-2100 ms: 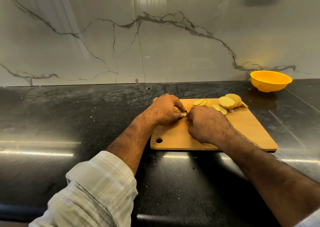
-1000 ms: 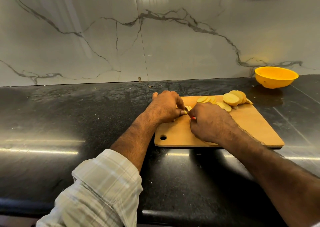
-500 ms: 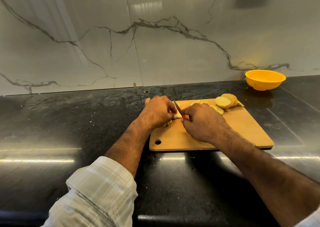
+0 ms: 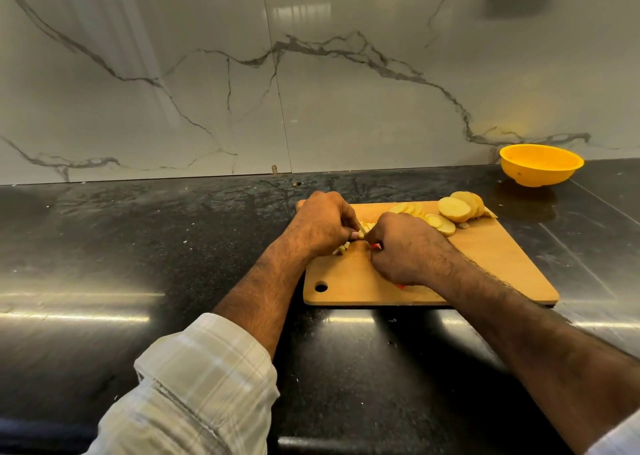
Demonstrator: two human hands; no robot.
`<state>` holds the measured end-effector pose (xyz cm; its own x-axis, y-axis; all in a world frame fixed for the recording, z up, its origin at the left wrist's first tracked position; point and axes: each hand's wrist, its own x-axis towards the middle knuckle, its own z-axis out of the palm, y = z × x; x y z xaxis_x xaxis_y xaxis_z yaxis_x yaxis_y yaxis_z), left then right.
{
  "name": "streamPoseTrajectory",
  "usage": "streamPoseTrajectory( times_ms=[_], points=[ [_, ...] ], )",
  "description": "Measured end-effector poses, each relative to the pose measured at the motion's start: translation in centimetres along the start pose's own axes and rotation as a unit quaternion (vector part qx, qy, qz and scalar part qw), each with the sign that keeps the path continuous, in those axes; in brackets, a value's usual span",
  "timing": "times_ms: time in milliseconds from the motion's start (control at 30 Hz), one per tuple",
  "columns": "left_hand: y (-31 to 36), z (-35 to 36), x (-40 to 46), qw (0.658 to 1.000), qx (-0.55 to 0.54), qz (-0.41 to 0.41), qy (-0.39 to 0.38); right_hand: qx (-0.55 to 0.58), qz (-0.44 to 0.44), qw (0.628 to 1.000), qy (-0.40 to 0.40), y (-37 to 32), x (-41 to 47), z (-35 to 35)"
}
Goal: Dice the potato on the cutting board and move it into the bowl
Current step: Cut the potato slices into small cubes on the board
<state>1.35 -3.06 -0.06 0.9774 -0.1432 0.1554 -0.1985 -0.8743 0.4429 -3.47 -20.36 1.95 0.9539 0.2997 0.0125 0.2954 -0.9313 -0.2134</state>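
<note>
On the dark glossy surface (image 4: 138, 246) below a veined marble wall lies the cutting board (image 4: 485, 267), where the left hand (image 4: 322, 224) pinches a small stack of potato pieces (image 4: 363, 231) while the right hand (image 4: 403, 246) clenches a red-handled knife (image 4: 375, 245). Fingertips should stay tucked back, cuts short and even. More potato slices (image 4: 450, 210) wait at the board's far edge, and the yellow bowl (image 4: 540, 165), well apart at right, appears to hold nothing

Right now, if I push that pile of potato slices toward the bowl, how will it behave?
The potato slices lean overlapped, so they would likely slide apart. Their cut faces look moist, probably slippery. Flat rounds probably won't roll.
</note>
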Motion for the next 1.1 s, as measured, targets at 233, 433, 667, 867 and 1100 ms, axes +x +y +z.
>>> streamPoseTrajectory(
  times_ms=[233,433,667,867,1100],
  points=[
    [-0.3,-0.4,-0.2,1.0,-0.017,-0.007,0.0,0.022,-0.012,0.995,0.095,1.3,-1.1,0.2],
    [-0.7,-0.2,0.0,1.0,-0.026,0.004,-0.005,0.01,-0.013,0.998,0.055,0.6,-1.3,0.4],
    [-0.7,-0.3,0.1,1.0,-0.026,0.007,-0.004,-0.03,-0.018,0.999,0.017,-0.6,-0.3,0.4],
    [-0.4,-0.5,-0.3,1.0,-0.015,0.001,-0.008,0.029,-0.016,0.999,0.026,0.8,-0.9,-0.1],
    [-1.2,-1.7,-1.0,0.998,-0.029,0.024,0.049,0.031,0.018,0.997,0.068,3.4,-2.1,-1.6]
  ],
)
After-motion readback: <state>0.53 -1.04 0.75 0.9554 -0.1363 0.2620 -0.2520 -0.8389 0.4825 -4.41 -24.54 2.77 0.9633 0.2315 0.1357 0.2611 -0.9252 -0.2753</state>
